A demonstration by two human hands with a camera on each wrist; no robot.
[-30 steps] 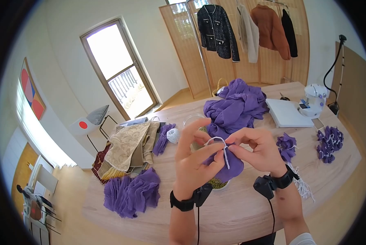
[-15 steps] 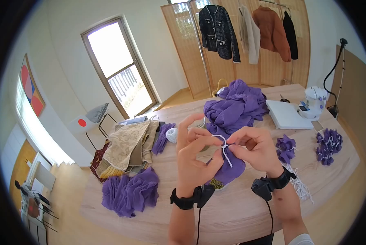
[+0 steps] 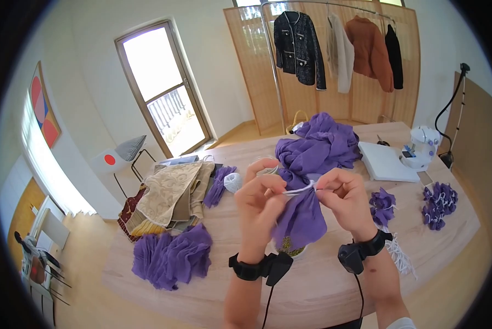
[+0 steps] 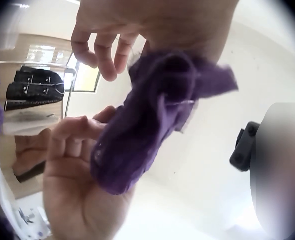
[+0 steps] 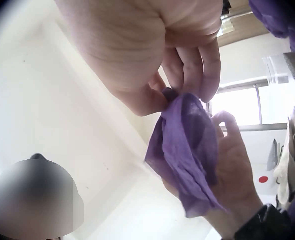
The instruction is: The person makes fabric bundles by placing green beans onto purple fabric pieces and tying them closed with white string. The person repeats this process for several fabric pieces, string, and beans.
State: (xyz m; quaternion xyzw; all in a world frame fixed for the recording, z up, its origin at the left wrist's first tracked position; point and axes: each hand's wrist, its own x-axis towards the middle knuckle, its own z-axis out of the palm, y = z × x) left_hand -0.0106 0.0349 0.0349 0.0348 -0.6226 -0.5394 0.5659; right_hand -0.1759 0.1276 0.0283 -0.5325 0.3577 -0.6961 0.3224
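Note:
Between my hands hangs a piece of purple cloth (image 3: pixel 302 219), gathered at its top where white yarn (image 3: pixel 296 192) goes round it. My left hand (image 3: pixel 258 211) pinches the yarn between thumb and fingers, with a strand stretched toward the cloth. Close at the gathered neck, my right hand (image 3: pixel 345 203) pinches the yarn with thumb and forefinger. The right wrist view has the cloth (image 5: pixel 185 155) drooping just below the right fingertips. Below the cloth, a bowl of green beans (image 3: pixel 296 252) is partly covered.
A heap of purple fabric (image 3: pixel 320 145) lies behind the hands. Patterned fabric samples (image 3: pixel 169 192), a ruffled purple piece (image 3: pixel 172 255) and a yarn ball (image 3: pixel 233 182) are at left. At right are a sewing machine (image 3: pixel 421 145), tied purple bundles (image 3: pixel 440 205) and loose white strands (image 3: pixel 400 257).
The loop and dangling tail of yarn by the left fingers have become a straight strand between the hands. The left fingers have drawn back leftward from the gathered neck.

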